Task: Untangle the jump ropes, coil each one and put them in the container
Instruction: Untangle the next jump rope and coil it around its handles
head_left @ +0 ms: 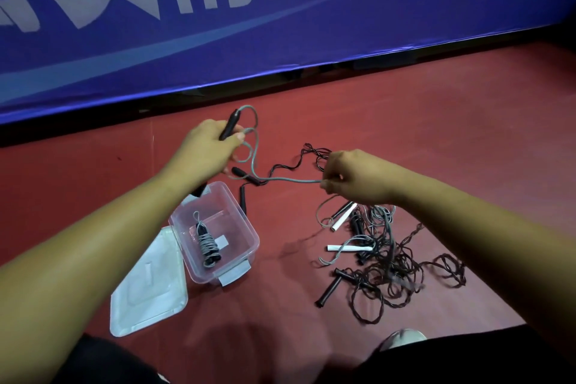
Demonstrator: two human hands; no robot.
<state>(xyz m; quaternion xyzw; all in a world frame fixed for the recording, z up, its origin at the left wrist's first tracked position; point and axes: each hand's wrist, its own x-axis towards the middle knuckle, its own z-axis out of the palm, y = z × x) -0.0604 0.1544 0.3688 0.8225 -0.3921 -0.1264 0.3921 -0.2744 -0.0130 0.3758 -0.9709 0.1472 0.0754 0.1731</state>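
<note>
Head view, both forearms reaching forward over a red floor (420, 121). The left hand (204, 146) is raised, back of the hand toward the camera, fingers curled round a black handle (230, 124) whose upper end sticks up past the knuckles. Loose loops of the grey rope (290, 180) hang beside the fingers. From there the grey rope dips and runs almost level to the right hand (355, 178). This hand is lower and to the right, its fingers closed in a pinch on the grey rope. A thin black rope (286, 165) also passes up to this hand; whether the hand grips it cannot be told.

The clear container (251, 229) stands open on the floor under the left forearm. One coiled rope (207, 243), grey with black handles, lies inside it. The lid (149, 287) lies just beside the container, on its near side. The tangle (389, 262) of the other ropes, dark and grey with white handles (343, 216) among them, lies on the floor below the right hand, well apart from the container.
</note>
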